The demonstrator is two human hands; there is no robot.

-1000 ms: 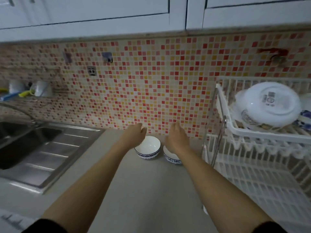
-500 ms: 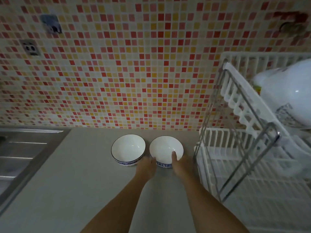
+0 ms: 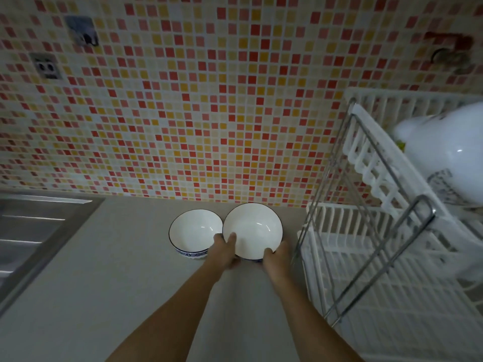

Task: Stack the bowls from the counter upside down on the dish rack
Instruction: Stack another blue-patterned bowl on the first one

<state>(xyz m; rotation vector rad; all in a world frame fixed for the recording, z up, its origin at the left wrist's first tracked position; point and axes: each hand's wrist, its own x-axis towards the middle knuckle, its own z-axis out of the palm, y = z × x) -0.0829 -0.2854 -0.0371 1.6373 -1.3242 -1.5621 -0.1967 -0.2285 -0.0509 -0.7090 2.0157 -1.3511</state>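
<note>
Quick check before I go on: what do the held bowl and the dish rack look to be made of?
Bowl held by both hands: likely glazed ceramic, glossy white inside with sharp highlights, a thin dark rim line and blue pattern outside. Dish rack: white slatted trays that look like moulded plastic, matte, on a shiny bent tube frame, probably chromed or stainless steel. Neither material is certain from looks alone.

Frame edges crop the sink [image 3: 31,231] and the dish rack [image 3: 392,257] (its white dish [image 3: 449,152] blurred); hands hide the right bowl's [image 3: 252,228] near rim.
</note>
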